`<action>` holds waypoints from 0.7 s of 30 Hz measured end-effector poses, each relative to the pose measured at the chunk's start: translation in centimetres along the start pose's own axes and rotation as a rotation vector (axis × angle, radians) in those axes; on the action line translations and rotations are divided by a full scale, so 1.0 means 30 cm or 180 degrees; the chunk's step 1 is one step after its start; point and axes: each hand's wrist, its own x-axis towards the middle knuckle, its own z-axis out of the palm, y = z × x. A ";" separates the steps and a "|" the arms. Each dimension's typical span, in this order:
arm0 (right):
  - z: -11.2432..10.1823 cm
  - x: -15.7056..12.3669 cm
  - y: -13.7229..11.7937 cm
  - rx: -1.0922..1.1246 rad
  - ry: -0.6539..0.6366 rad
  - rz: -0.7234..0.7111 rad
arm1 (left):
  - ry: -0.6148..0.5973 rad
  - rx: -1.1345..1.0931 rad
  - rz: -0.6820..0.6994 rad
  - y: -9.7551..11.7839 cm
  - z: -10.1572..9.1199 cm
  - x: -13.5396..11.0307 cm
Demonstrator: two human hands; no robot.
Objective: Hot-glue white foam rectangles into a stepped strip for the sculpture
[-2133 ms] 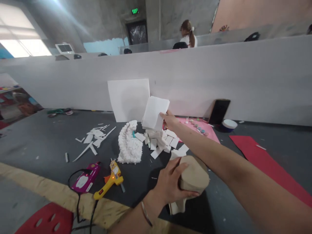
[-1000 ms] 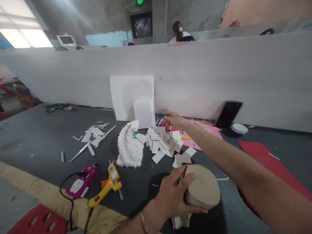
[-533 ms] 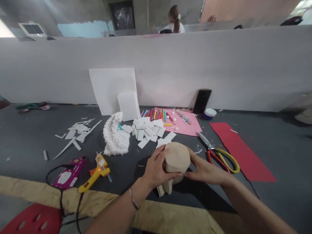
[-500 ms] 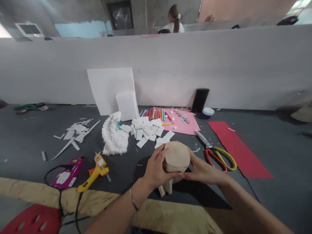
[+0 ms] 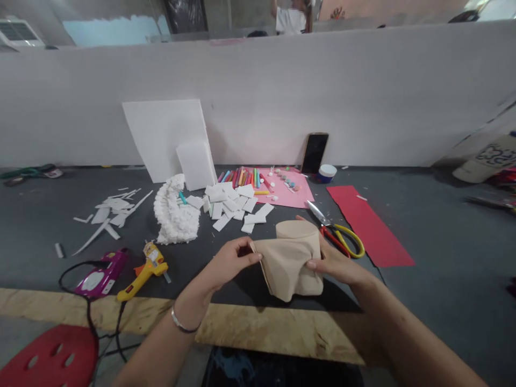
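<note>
I hold a beige cardboard form (image 5: 292,260) with a rounded top just above the dark grey table (image 5: 435,236). My left hand (image 5: 229,263) pinches its left edge. My right hand (image 5: 332,260) wraps around its right side, fingers closed on it. Behind it lie a pile of small white foam rectangles (image 5: 231,207) and a white ruffled foam piece (image 5: 173,212).
A yellow glue gun (image 5: 141,271) and a magenta device (image 5: 99,277) lie at the left, with red-and-yellow scissors (image 5: 336,234) and a red sheet (image 5: 368,226) at the right. Markers on pink paper (image 5: 288,191), a phone (image 5: 314,153) and white boards (image 5: 165,137) lean by the wall. A red stool (image 5: 48,360) stands below.
My right hand set a white foam block against the board, then came back to the beige form. Both hands have tipped the form onto its side and drawn it closer.
</note>
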 end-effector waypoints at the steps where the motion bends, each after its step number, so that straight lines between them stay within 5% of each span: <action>1: 0.000 -0.001 0.006 0.0064 -0.0010 0.0040 | 0.0118 -0.0329 -0.0049 -0.004 0.009 0.002; 6: 0.028 0.009 0.017 0.0394 0.0063 0.0091 | 0.0880 -0.1440 -0.0133 -0.044 0.120 0.024; 11: 0.076 0.015 0.017 0.1033 0.0053 0.0249 | 0.1798 -0.0251 0.0580 -0.070 0.216 0.057; 15: 0.096 0.013 0.034 0.1132 0.0020 0.0332 | 0.1726 0.0331 0.0937 -0.065 0.241 0.085; 21: 0.066 0.007 0.051 0.0714 0.0319 0.0554 | 0.1503 0.0439 0.0691 -0.087 0.216 0.094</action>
